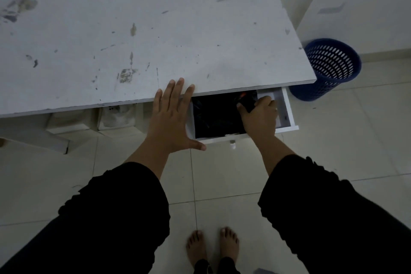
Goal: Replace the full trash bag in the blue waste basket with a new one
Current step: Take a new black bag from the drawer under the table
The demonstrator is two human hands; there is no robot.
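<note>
Two bare hands work at the near edge of a white, stained table, under which a white drawer stands pulled out. Lying flat with fingers straight and spread, the left hand has its fingertips resting on the table's edge just left of the drawer opening. Reaching into the drawer, the right hand has fingers and thumb curled round a dark roll of black bags (a small orange mark shows at its top). More black plastic fills the drawer's left part. On the tiled floor beyond the table's right corner, the blue waste basket stands tilted, well apart from both hands; its perforated wall shows no bag inside. Black sleeves cover both forearms, and bare feet stand below.
</note>
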